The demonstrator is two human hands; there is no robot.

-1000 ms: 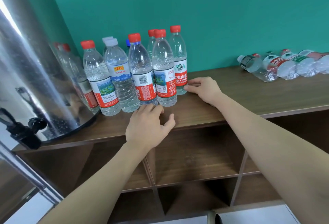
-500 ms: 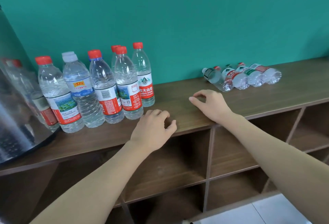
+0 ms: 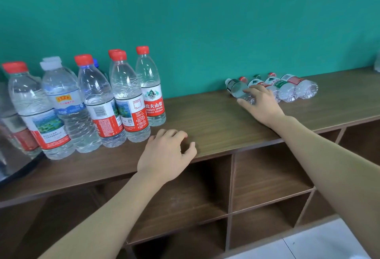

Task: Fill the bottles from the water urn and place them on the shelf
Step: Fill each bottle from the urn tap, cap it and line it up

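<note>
- left hand [image 3: 166, 154] nearest, resting on front edge of shelf top [image 3: 216, 123]; fingers loosely curled, holds nothing, prob. bracing while the other arm reaches.
- upright bottles [image 3: 127, 98] just beyond it, capped, packed touching in a cluster at left; look filled, so likely done ones parked here.
- water urn [image 3: 12, 156]: only a sliver at left edge, beside the cluster.
- right hand [image 3: 261, 104] farther out, on the nearest lying bottle [image 3: 238, 90]; fingers curled over its body, thumb under its base. grip looks just closing, can't tell if firm.
- lying bottles [image 3: 287, 88] in a row on their sides near wall, look empty; prob. the unfilled stock.
</note>
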